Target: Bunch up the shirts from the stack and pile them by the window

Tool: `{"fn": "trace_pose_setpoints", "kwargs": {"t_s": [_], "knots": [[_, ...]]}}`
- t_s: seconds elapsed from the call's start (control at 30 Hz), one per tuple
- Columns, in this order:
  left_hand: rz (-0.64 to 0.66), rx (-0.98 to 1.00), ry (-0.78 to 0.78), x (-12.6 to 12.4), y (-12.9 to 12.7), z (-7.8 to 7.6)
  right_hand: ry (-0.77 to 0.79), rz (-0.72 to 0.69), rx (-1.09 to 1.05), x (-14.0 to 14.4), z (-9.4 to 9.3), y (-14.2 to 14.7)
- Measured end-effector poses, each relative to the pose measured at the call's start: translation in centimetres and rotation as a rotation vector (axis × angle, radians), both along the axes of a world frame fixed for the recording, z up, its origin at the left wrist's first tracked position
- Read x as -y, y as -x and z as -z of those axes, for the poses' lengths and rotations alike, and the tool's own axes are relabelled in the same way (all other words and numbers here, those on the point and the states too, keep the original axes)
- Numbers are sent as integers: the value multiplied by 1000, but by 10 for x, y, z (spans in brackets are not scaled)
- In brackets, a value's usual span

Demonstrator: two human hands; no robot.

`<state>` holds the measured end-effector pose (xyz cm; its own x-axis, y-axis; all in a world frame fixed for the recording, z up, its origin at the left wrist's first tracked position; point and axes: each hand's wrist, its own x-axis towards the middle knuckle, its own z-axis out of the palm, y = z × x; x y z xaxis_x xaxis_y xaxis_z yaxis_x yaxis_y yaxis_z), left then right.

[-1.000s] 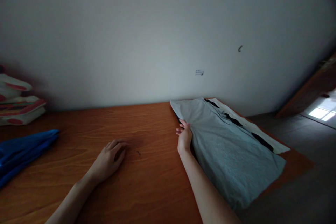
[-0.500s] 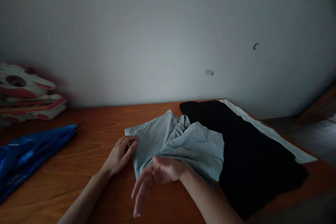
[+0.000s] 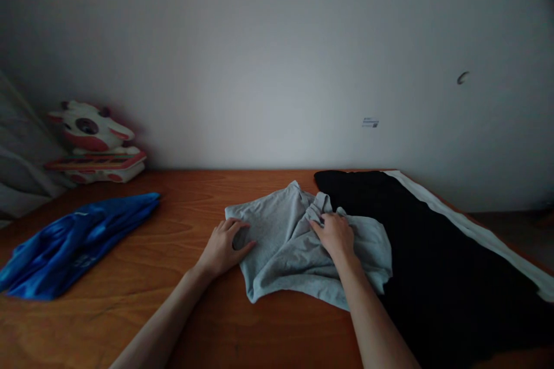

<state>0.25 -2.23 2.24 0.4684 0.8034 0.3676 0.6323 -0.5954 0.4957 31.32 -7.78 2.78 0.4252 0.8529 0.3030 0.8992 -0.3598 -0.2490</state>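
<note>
On my feed I am seeing the left hand (image 3: 223, 246) and right hand (image 3: 336, 234), both bare, their slender fingers (image 3: 231, 223) partly showing. The left forearm (image 3: 173, 308) and right forearm (image 3: 374, 314) are also showing bare, tapering smoothly towards narrow wrists (image 3: 205, 269) and widening towards the lower edge of my view

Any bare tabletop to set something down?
Bare wood shows between the blue garment and left hand, along the wall between the cow toy keyboard and gray garment, and, nearest the camera, between the forearms. Crowded: the centre, right hand on the gray garment; and the right, black garment beside white fabric.
</note>
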Motion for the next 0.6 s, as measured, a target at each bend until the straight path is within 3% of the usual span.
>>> {"fn": "trace_pose_setpoints", "kwargs": {"t_s": [0.07, 0.17, 0.27, 0.33, 0.4, 0.5, 0.6], "knots": [[2, 115, 117, 3, -4, -7, 26, -83, 25, -1, 1, 3], [14, 370, 420, 12, -14, -20, -183, -257, -51, -1, -5, 19], [92, 632, 814, 20, -22, -25, -466, -663, -249, 8, -13, 50], [130, 752, 1028, 23, -23, -23, -479, -952, -289, 18, -18, 74], [80, 791, 1096, 24, -21, -18, -458, -1118, -216, 26, -23, 93], [-60, 806, 1020, 22, -20, -16, -477, -1143, -102, 32, -27, 104], [-66, 1013, 1015, 19, -20, -30, -547, -919, -131, 28, -27, 92]]}}
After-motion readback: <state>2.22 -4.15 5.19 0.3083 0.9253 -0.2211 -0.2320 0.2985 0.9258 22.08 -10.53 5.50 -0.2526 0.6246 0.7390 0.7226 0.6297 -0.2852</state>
